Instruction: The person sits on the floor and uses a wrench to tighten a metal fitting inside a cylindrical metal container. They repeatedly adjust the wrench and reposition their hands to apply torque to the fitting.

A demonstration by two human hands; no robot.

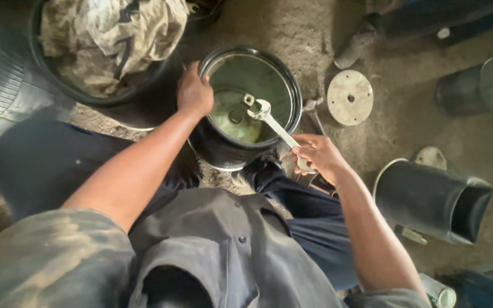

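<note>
A dark round metal housing (290, 85) stands upright on the dirt floor in front of me, open at the top, with a greenish part at its bottom. My left hand (194, 91) grips its left rim. My right hand (318, 154) holds the handle of a silver wrench (271, 122). The wrench slants up to the left, and its head rests on a fitting inside the housing.
A round metal disc (350, 97) with a centre hole lies right of the housing. A black cylinder (432, 199) lies on its side at the right, another metal can (475, 86) farther back. A tyre holding crumpled cloth (109, 40) sits at the upper left.
</note>
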